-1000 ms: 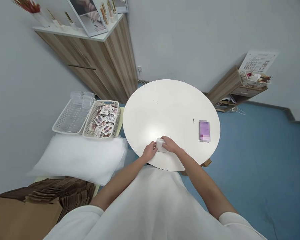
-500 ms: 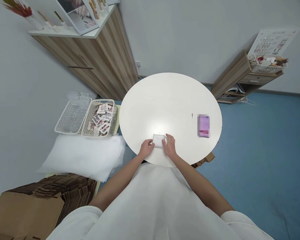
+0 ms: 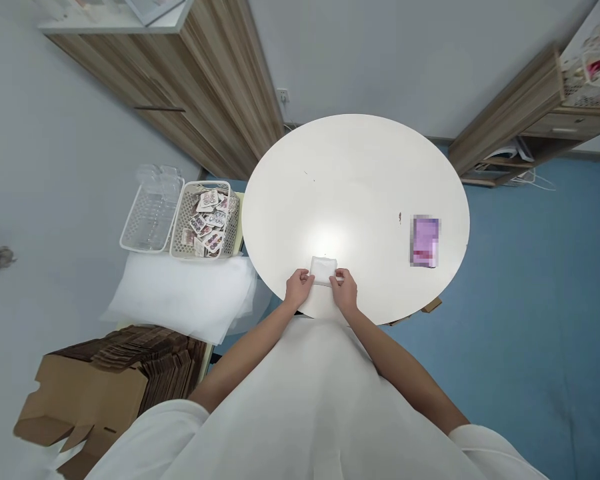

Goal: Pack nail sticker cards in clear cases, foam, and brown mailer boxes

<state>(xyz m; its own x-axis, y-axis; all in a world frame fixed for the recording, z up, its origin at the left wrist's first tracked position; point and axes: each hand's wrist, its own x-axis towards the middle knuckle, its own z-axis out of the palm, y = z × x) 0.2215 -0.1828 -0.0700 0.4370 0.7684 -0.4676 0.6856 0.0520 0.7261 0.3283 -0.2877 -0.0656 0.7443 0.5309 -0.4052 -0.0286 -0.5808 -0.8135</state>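
A small white wrapped packet (image 3: 323, 270) lies flat near the front edge of the round white table (image 3: 355, 160). What is inside the white wrapping is hidden. My left hand (image 3: 299, 288) pinches the packet's left side between thumb and fingers. On the opposite side, my right hand (image 3: 345, 289) grips the right edge in the same way. Toward the right of the table lies a purple item (image 3: 425, 240), blurred into blocks.
Left of the table stand a basket of printed cards (image 3: 176, 230) and a basket of clear plastic boxes (image 3: 125, 237). White sheets (image 3: 185, 287) lie in front of them, above folded brown cardboard boxes (image 3: 90, 387). A wooden cabinet (image 3: 220, 87) is behind; a shelf unit (image 3: 510, 113) stands right.
My view has tipped downward and shifted. The right fingers, lifted and partly over the packet before, now close on its right edge. The packet looks squarer and flatter.
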